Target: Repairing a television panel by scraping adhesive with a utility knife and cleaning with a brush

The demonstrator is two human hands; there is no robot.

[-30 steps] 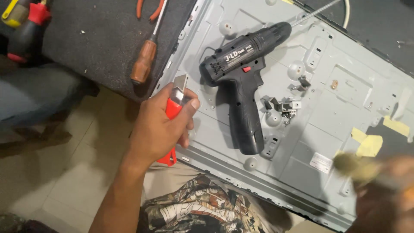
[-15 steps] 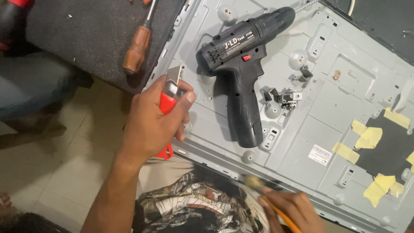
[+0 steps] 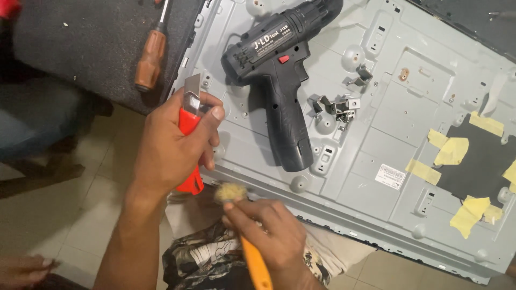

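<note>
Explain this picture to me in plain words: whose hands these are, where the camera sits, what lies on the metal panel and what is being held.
The view comes from a camera worn on a person's head, looking down at their own bare hands. The left hand grips a red utility knife with its blade out, at the edge of a large grey metal panel. The right hand holds a small brush with an orange handle, its bristles just below the knife. On the panel lie a black cordless drill and some small metal brackets; yellow tape strips hold down a black sheet. A wooden-handled screwdriver rests on the dark mat beside the panel.
</note>
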